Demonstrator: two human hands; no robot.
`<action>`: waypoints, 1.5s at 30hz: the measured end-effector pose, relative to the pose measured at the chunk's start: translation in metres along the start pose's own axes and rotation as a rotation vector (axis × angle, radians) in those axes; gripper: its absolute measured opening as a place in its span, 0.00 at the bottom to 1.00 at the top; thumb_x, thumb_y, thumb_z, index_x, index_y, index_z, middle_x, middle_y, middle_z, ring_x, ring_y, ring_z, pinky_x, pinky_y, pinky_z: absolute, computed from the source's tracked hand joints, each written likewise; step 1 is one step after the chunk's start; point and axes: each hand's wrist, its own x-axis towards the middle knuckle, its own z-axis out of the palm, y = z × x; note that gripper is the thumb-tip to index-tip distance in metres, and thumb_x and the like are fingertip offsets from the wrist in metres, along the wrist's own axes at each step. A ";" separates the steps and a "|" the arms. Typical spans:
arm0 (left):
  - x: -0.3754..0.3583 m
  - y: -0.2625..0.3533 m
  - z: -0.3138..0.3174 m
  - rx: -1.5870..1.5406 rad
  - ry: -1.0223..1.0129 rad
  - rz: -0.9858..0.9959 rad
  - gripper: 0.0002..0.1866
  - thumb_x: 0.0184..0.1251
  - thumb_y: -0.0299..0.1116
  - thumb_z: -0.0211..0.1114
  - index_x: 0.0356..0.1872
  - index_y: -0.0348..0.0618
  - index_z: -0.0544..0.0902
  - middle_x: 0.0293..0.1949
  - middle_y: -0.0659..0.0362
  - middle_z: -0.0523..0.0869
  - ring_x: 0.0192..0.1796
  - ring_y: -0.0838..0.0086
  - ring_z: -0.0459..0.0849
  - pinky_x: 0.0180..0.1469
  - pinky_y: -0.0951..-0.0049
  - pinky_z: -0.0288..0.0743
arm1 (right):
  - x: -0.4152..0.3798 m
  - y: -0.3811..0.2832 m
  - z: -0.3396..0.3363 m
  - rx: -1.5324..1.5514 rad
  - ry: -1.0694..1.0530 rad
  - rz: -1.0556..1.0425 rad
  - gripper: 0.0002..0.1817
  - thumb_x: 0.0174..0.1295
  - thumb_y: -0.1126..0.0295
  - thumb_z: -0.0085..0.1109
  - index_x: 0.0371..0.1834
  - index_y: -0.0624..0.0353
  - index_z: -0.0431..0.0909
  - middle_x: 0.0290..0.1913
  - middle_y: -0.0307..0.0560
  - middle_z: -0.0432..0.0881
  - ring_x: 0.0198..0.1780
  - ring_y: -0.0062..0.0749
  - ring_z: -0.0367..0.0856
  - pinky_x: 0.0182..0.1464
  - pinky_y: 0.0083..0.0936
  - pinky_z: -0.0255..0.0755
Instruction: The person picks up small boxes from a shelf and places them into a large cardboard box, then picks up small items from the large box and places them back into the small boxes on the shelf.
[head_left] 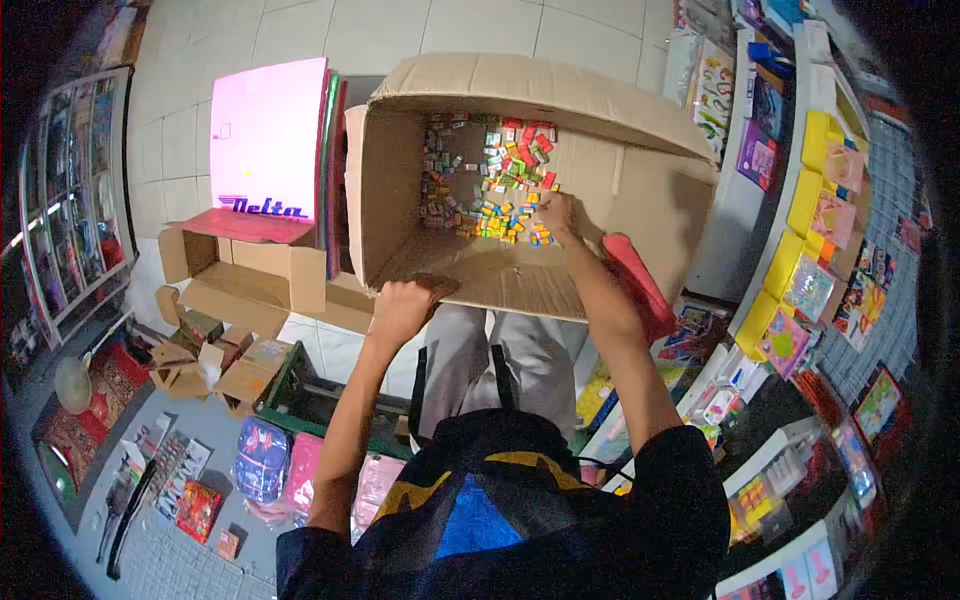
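A large open cardboard box [395, 190] lies in front of me, its flaps spread. My left hand [408, 303] is closed over its near edge, at the left corner. On the bottom of the box are scattered many small bright blocks [515, 180] in red, green, yellow, blue and white; their exact kind is too small to tell. Reaching inside, my right hand [557, 217] has its fingers drawn together beside the yellow and blue blocks at the right of the pile. What its fingertips hold, if anything, is hidden.
Left of the box stand a pink "Delta" board [265, 150] and a smaller open carton [240, 280]. A red rolled sheet [640, 285] is by my right forearm. Shelves with yellow boxes [790, 250] line the right side. Wrapped backpacks [262, 460] lie at lower left.
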 end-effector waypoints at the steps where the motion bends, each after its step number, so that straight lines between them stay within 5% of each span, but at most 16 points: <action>1: 0.001 0.000 0.001 -0.006 0.006 0.004 0.19 0.56 0.33 0.54 0.49 0.69 0.78 0.23 0.57 0.81 0.25 0.66 0.81 0.23 0.64 0.72 | -0.007 -0.022 -0.007 -0.057 -0.014 -0.025 0.08 0.46 0.70 0.63 0.24 0.63 0.76 0.23 0.53 0.78 0.28 0.41 0.79 0.33 0.34 0.71; 5: -0.001 -0.001 0.001 -0.050 0.033 -0.014 0.18 0.55 0.32 0.55 0.47 0.68 0.79 0.25 0.57 0.82 0.26 0.65 0.81 0.23 0.64 0.72 | -0.012 -0.026 0.006 -0.106 -0.069 -0.331 0.05 0.46 0.73 0.60 0.24 0.60 0.74 0.26 0.51 0.78 0.31 0.41 0.78 0.35 0.36 0.70; 11: 0.001 0.001 -0.005 -0.068 0.029 -0.026 0.18 0.54 0.31 0.55 0.45 0.67 0.80 0.29 0.57 0.83 0.27 0.65 0.82 0.24 0.63 0.73 | -0.038 -0.063 -0.018 -0.425 -0.271 -0.142 0.04 0.48 0.70 0.56 0.25 0.56 0.76 0.28 0.50 0.79 0.37 0.43 0.78 0.40 0.41 0.70; 14: -0.001 0.002 0.001 -0.102 0.026 -0.032 0.18 0.54 0.30 0.55 0.45 0.66 0.80 0.30 0.57 0.83 0.28 0.65 0.82 0.24 0.64 0.73 | -0.039 -0.059 -0.014 -0.413 -0.412 -0.094 0.09 0.49 0.66 0.55 0.34 0.53 0.78 0.35 0.51 0.79 0.43 0.45 0.77 0.44 0.42 0.70; 17: -0.002 -0.001 0.012 -0.130 0.117 -0.003 0.18 0.54 0.29 0.55 0.44 0.66 0.81 0.29 0.57 0.83 0.27 0.65 0.82 0.24 0.64 0.73 | -0.048 -0.066 -0.001 -0.389 -0.199 -0.301 0.17 0.50 0.65 0.55 0.46 0.48 0.75 0.44 0.51 0.77 0.49 0.47 0.74 0.50 0.41 0.67; 20: -0.003 -0.002 0.013 -0.141 0.107 -0.015 0.17 0.54 0.29 0.55 0.43 0.65 0.81 0.27 0.57 0.83 0.26 0.65 0.81 0.24 0.64 0.73 | -0.040 -0.066 0.007 -0.347 -0.408 -0.372 0.24 0.50 0.64 0.55 0.54 0.45 0.69 0.51 0.51 0.73 0.53 0.47 0.70 0.54 0.41 0.64; 23: 0.000 -0.005 0.016 -0.146 0.192 0.015 0.16 0.54 0.30 0.56 0.43 0.63 0.81 0.25 0.57 0.82 0.26 0.65 0.81 0.24 0.64 0.72 | -0.037 -0.070 0.006 -0.441 -0.281 -0.571 0.22 0.50 0.65 0.55 0.52 0.46 0.70 0.54 0.50 0.70 0.55 0.46 0.68 0.55 0.40 0.63; 26: 0.001 -0.004 0.010 -0.123 0.124 -0.008 0.16 0.53 0.31 0.57 0.43 0.62 0.82 0.24 0.57 0.82 0.26 0.66 0.81 0.24 0.65 0.73 | -0.034 -0.076 -0.005 -0.516 -0.453 -0.624 0.22 0.50 0.68 0.54 0.52 0.46 0.70 0.55 0.49 0.68 0.55 0.46 0.67 0.55 0.40 0.63; 30: 0.001 -0.005 0.013 -0.159 0.244 0.041 0.15 0.52 0.32 0.57 0.42 0.62 0.82 0.23 0.58 0.82 0.26 0.67 0.81 0.26 0.67 0.73 | -0.013 0.000 0.058 -0.302 -0.343 -0.352 0.21 0.48 0.67 0.57 0.50 0.49 0.71 0.54 0.49 0.67 0.54 0.47 0.68 0.54 0.40 0.64; 35: -0.001 -0.003 0.003 -0.123 0.064 -0.009 0.16 0.53 0.31 0.56 0.42 0.63 0.82 0.24 0.58 0.82 0.27 0.68 0.82 0.26 0.67 0.74 | -0.044 -0.070 0.008 -0.620 -0.178 -0.496 0.19 0.47 0.65 0.59 0.43 0.58 0.71 0.49 0.53 0.69 0.52 0.47 0.69 0.51 0.40 0.65; 38: -0.002 -0.005 0.006 -0.093 0.003 -0.017 0.16 0.53 0.31 0.56 0.43 0.63 0.81 0.23 0.57 0.82 0.27 0.67 0.82 0.26 0.67 0.74 | -0.036 -0.070 -0.001 -0.574 0.021 -0.311 0.20 0.48 0.65 0.59 0.44 0.60 0.71 0.47 0.52 0.69 0.52 0.46 0.69 0.51 0.39 0.64; 42: -0.003 -0.002 -0.005 -0.040 0.020 -0.020 0.17 0.54 0.32 0.55 0.45 0.65 0.81 0.21 0.56 0.81 0.24 0.66 0.81 0.25 0.65 0.73 | -0.027 -0.069 -0.021 -0.536 0.061 -0.488 0.21 0.49 0.69 0.57 0.50 0.55 0.71 0.46 0.47 0.71 0.50 0.43 0.69 0.51 0.39 0.64; 45: -0.002 -0.006 0.009 -0.088 0.046 -0.019 0.16 0.55 0.32 0.55 0.44 0.64 0.81 0.22 0.56 0.81 0.24 0.66 0.81 0.24 0.65 0.73 | -0.025 -0.058 -0.003 -0.529 -0.107 -0.780 0.20 0.48 0.71 0.57 0.48 0.53 0.72 0.43 0.46 0.71 0.50 0.41 0.69 0.52 0.39 0.63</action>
